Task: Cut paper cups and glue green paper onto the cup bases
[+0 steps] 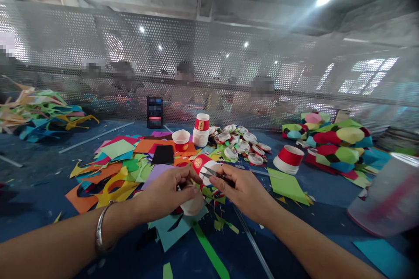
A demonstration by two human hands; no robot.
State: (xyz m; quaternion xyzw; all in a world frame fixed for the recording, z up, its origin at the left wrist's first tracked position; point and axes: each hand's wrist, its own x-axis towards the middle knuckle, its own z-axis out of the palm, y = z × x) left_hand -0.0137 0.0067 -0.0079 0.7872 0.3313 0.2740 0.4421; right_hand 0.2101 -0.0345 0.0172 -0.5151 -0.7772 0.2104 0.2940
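My left hand, a silver bangle on its wrist, is closed around a small white paper cup; the fingers hide much of it. My right hand pinches a pair of dark, pointed tweezers, tips apart and pointing left, just above and beyond that cup. Right behind the tips lies a red and white paper cup on its side. Under both hands are small paper scraps and a light-blue paper sheet with cuts in it.
Coloured paper sheets spread to the left. Beyond stand stacked cups, an upright phone and a pile of round white pieces. At right are upturned cups, colourful paper balls and a translucent container. A perforated metal screen closes the back.
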